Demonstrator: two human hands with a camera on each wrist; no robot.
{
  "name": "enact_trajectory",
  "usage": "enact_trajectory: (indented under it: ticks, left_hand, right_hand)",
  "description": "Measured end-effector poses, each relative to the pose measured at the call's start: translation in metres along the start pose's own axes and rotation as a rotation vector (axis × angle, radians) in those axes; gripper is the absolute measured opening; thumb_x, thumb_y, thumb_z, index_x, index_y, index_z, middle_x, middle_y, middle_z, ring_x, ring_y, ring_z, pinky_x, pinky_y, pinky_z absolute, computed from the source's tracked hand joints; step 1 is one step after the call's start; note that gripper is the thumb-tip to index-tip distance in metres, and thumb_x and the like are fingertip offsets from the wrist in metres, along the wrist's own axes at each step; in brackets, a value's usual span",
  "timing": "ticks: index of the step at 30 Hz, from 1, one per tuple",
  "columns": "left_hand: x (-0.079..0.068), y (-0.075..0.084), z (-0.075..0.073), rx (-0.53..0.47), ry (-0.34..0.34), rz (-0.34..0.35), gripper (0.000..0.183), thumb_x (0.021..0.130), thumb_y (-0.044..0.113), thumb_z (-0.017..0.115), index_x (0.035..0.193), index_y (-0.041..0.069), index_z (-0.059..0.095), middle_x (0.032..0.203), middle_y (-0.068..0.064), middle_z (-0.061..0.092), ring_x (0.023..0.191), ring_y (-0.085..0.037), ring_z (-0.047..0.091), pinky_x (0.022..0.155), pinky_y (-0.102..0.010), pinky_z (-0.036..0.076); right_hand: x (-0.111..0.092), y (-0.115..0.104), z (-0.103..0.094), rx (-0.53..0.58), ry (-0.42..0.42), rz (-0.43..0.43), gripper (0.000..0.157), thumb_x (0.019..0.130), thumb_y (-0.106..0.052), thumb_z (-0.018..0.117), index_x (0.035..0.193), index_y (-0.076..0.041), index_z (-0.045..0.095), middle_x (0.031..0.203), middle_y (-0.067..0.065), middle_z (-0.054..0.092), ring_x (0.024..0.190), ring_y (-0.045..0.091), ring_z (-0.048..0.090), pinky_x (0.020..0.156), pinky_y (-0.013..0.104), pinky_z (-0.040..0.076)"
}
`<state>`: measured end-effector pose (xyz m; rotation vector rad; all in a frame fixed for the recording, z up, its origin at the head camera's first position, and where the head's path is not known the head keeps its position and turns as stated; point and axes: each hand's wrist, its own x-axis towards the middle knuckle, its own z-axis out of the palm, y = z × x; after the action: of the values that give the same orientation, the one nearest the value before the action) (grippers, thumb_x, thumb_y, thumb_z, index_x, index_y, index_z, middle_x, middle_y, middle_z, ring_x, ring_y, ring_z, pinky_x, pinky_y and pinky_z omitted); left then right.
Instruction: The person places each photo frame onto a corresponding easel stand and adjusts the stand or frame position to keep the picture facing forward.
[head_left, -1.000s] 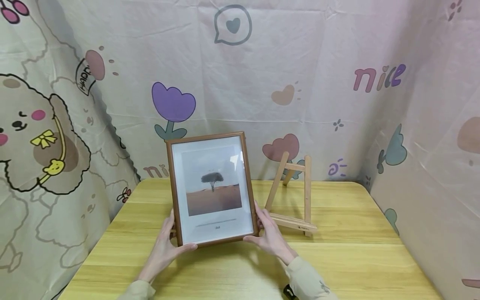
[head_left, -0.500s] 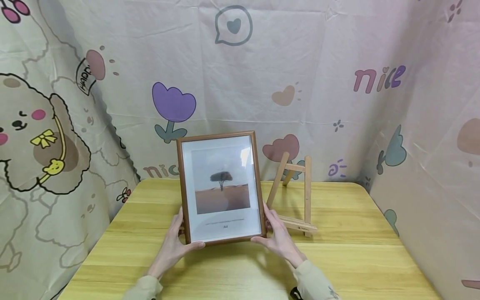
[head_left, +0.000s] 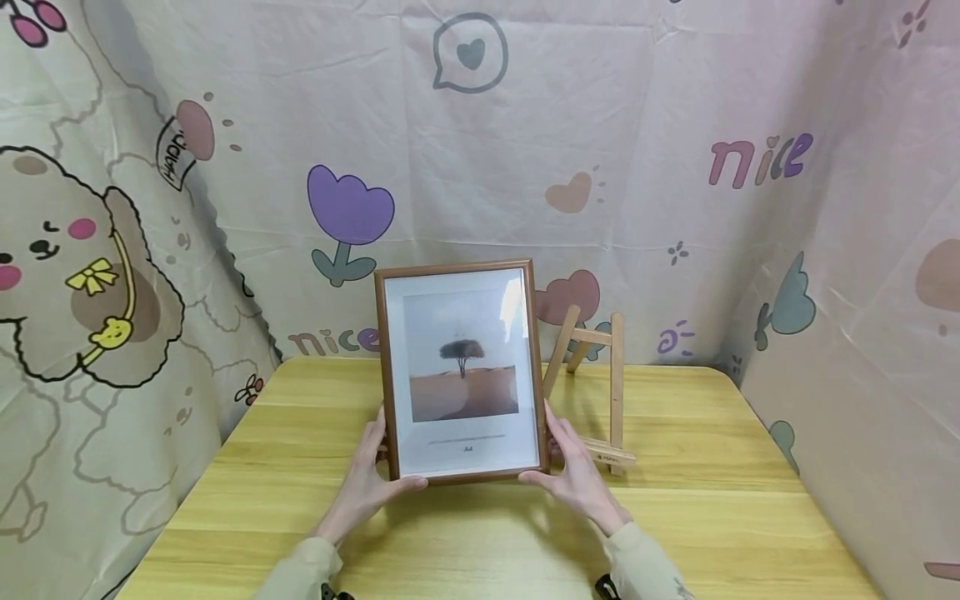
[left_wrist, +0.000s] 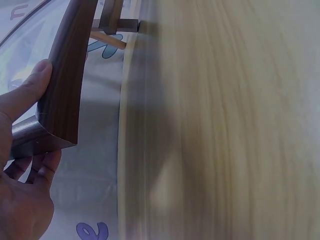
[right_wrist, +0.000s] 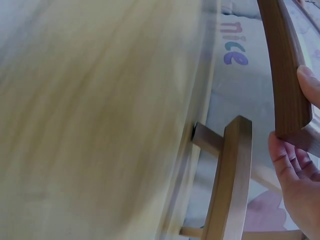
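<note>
A brown wooden picture frame (head_left: 463, 450) with a print of a lone tree is held upright, slightly tilted, above the table. My left hand (head_left: 367, 483) grips its lower left corner, the thumb on the front and the fingers behind. At the lower right corner my right hand (head_left: 576, 479) holds it the same way. Both wrist views show the frame's edge between thumb and fingers, with a gap to the tabletop. Just right of the frame stands a small wooden easel (head_left: 617, 383), its left leg and ledge partly hidden by the frame and right hand.
The wood-grain table (head_left: 697, 433) ends at a patterned cloth backdrop (head_left: 480, 167), which also hangs at both sides. In the right wrist view the easel's ledge (right_wrist: 232, 175) is close to the right hand.
Both hands have carried the picture frame to the right, closer to the easel, and slightly up. The frame now overlaps the easel's left leg in the head view. The easel has not moved.
</note>
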<state>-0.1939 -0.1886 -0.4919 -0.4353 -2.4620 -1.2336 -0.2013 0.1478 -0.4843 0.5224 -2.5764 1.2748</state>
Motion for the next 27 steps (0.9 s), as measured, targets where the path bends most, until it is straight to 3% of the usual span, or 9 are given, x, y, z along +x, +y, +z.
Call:
enact_trajectory:
  ticks: [7, 10, 13, 18, 22, 25, 27]
  left_hand:
    - [0.007, 0.003, 0.006, -0.024, -0.024, 0.010, 0.132, 0.064, 0.027, 0.096, 0.163, 0.011, 0.010, 0.134, -0.014, 0.051, 0.106, -0.009, 0.050, 0.090, -0.027, 0.055]
    - [0.010, 0.004, 0.009, -0.031, -0.032, 0.019, 0.132, 0.065, 0.028, 0.096, 0.163, 0.013, 0.009, 0.136, -0.013, 0.051, 0.109, -0.010, 0.050, 0.091, -0.027, 0.054]
    - [0.013, 0.006, 0.012, -0.036, -0.038, 0.029, 0.132, 0.065, 0.028, 0.096, 0.164, 0.015, 0.009, 0.137, -0.014, 0.051, 0.113, -0.014, 0.051, 0.092, -0.029, 0.054]
    - [0.017, 0.012, 0.015, -0.057, -0.084, -0.002, 0.132, 0.067, 0.030, 0.095, 0.164, 0.016, 0.006, 0.153, -0.022, 0.040, 0.130, -0.037, 0.050, 0.102, -0.050, 0.053]
    - [0.021, 0.016, 0.017, -0.087, -0.122, -0.034, 0.132, 0.068, 0.030, 0.094, 0.163, 0.012, 0.004, 0.165, -0.026, 0.022, 0.146, -0.051, 0.030, 0.111, -0.068, 0.037]
    - [0.024, 0.019, 0.020, -0.105, -0.130, -0.036, 0.132, 0.068, 0.030, 0.094, 0.163, 0.011, 0.005, 0.165, -0.026, 0.020, 0.146, -0.051, 0.029, 0.111, -0.068, 0.036]
    - [0.027, 0.020, 0.022, -0.107, -0.131, -0.023, 0.131, 0.067, 0.030, 0.094, 0.163, 0.012, 0.006, 0.164, -0.025, 0.025, 0.141, -0.048, 0.038, 0.108, -0.064, 0.043]
  right_hand:
    - [-0.003, 0.006, -0.008, -0.022, 0.041, -0.048, 0.116, 0.067, -0.026, 0.092, 0.161, -0.014, 0.024, 0.138, 0.022, 0.055, 0.123, 0.039, 0.057, 0.106, 0.064, 0.045]
    - [-0.004, 0.008, -0.012, -0.027, 0.044, -0.035, 0.115, 0.068, -0.026, 0.092, 0.161, -0.014, 0.025, 0.147, 0.029, 0.047, 0.132, 0.049, 0.049, 0.107, 0.070, 0.040]
    - [-0.006, 0.010, -0.015, -0.037, 0.049, -0.047, 0.115, 0.069, -0.026, 0.092, 0.161, -0.014, 0.024, 0.147, 0.029, 0.047, 0.133, 0.050, 0.048, 0.106, 0.070, 0.040]
    - [-0.008, 0.014, -0.021, -0.058, 0.085, -0.093, 0.117, 0.067, -0.024, 0.092, 0.161, -0.016, 0.024, 0.141, 0.027, 0.052, 0.126, 0.046, 0.054, 0.102, 0.069, 0.044]
    - [-0.010, 0.018, -0.026, -0.071, 0.106, -0.109, 0.118, 0.067, -0.022, 0.093, 0.161, -0.014, 0.023, 0.141, 0.029, 0.052, 0.123, 0.047, 0.055, 0.099, 0.071, 0.045]
    - [-0.010, 0.020, -0.030, -0.082, 0.120, -0.134, 0.117, 0.067, -0.020, 0.093, 0.160, -0.009, 0.024, 0.137, 0.027, 0.054, 0.113, 0.038, 0.060, 0.095, 0.061, 0.053]
    - [-0.010, 0.021, -0.032, -0.105, 0.135, -0.150, 0.117, 0.066, -0.021, 0.093, 0.160, -0.007, 0.025, 0.139, 0.025, 0.054, 0.109, 0.030, 0.062, 0.092, 0.051, 0.057]
